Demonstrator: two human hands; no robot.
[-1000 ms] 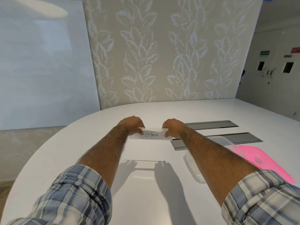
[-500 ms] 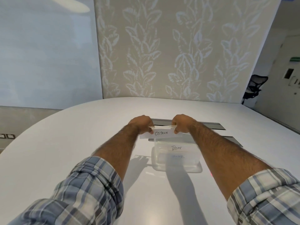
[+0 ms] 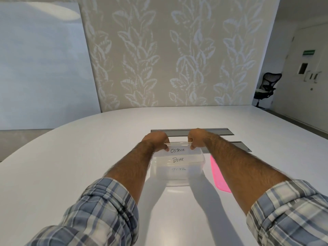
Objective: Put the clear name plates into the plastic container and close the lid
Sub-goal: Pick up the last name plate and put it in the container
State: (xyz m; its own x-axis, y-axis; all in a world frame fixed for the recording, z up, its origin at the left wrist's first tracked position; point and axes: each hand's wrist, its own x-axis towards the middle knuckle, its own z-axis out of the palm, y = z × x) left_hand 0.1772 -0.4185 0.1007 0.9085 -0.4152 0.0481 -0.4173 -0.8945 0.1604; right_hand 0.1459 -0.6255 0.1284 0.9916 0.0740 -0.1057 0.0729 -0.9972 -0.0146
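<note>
A clear name plate marked OSTRICH (image 3: 178, 150) is held by its two ends, my left hand (image 3: 157, 140) on the left end and my right hand (image 3: 198, 137) on the right. It sits at the far rim of the clear plastic container (image 3: 177, 176) on the white table. Inside the container a plate marked BEAR (image 3: 178, 159) stands in front of it, and a third plate (image 3: 179, 169) with blurred writing is nearer to me. The pink lid (image 3: 219, 176) lies flat on the table just right of the container, partly hidden by my right forearm.
Two grey metal cable hatches (image 3: 213, 132) are set into the table behind the container. The white table (image 3: 88, 157) stretches wide to the left and right. A black office chair (image 3: 266, 87) stands at the far right by the wall.
Both hands carried the OSTRICH plate from the left over to the container and lowered it to the far rim. The view swung right, bringing the container to the centre.
</note>
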